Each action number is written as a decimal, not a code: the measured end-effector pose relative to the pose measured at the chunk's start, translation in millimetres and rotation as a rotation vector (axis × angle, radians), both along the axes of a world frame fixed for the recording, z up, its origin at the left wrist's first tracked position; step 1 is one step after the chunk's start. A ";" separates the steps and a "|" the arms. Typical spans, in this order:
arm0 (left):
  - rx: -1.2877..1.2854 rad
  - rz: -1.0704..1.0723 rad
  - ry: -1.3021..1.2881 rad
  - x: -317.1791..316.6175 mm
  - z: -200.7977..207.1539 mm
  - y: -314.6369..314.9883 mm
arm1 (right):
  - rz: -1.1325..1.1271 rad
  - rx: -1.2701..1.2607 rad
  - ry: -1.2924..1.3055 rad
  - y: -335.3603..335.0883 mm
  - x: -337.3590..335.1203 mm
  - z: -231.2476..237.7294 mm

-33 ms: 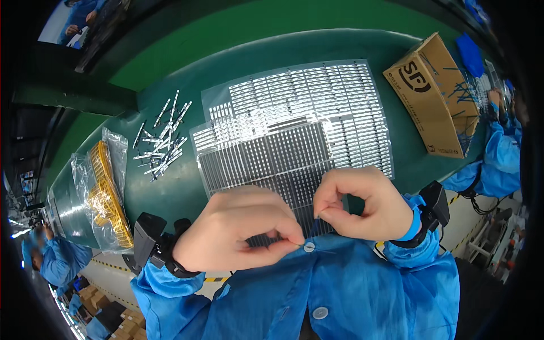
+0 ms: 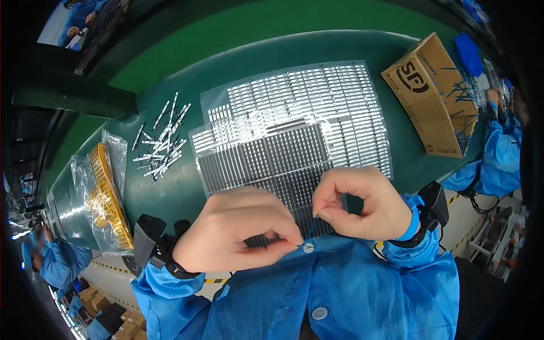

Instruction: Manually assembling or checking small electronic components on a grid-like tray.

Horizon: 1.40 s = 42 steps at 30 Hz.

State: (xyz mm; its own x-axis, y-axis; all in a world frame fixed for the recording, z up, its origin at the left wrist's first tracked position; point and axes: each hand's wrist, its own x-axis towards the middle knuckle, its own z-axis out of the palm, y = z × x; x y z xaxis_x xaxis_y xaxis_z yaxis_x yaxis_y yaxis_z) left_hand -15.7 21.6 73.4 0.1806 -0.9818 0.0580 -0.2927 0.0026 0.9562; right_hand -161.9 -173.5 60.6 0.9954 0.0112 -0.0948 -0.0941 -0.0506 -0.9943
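My left hand (image 2: 238, 229) is closed in a pinch, thumb and forefinger together, in front of my chest. From its fingertips a thin dark strand (image 2: 320, 249) sticks out to the right. My right hand (image 2: 362, 207), a little to the right, pinches a narrow blue strip (image 2: 312, 226) that runs down toward the left fingertips. Whether strip and strand are one piece I cannot tell. Just beyond both hands lie plastic-covered sheets (image 2: 306, 85) with rows of small white-and-black strips; the nearer, greyer sheet (image 2: 260, 164) is partly hidden by my hands.
Loose white-and-black strips (image 2: 164, 139) are heaped on the green table (image 2: 170, 195) at the left. A yellow plastic frame (image 2: 107, 195) in clear wrap lies at the left edge. At the right stands an open cardboard box (image 2: 419, 107) with thin blue strips inside. Co-workers sit on both sides.
Both hands keep their pinches in nearly the same place. The blue strip between them shows slightly more clearly; the view has shifted very slightly.
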 end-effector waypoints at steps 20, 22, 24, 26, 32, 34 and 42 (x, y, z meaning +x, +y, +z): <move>-0.016 0.077 0.337 16.7 -1.3 3.9 | -0.464 -0.960 -0.219 -75.9 -37.9 70.6; 0.080 0.139 0.343 19.7 -9.6 1.5 | -0.658 -1.100 -0.101 -116.1 -55.1 82.3; 0.146 0.168 0.357 20.8 -19.1 -3.0 | -0.760 -1.432 -0.065 -166.9 -69.7 77.9; 0.242 0.202 0.361 21.7 -28.6 -6.5 | -0.761 -1.667 -0.026 -203.9 -87.7 74.3; 0.266 0.254 0.313 22.5 -45.2 0.2 | -0.590 -2.126 0.228 -241.6 -94.4 37.7; 0.267 0.256 0.301 22.4 -43.7 0.9 | -0.591 -2.120 0.218 -241.2 -95.5 39.4; 0.264 0.266 0.303 24.4 -39.5 -5.3 | -0.602 -2.108 0.253 -254.1 -106.4 45.3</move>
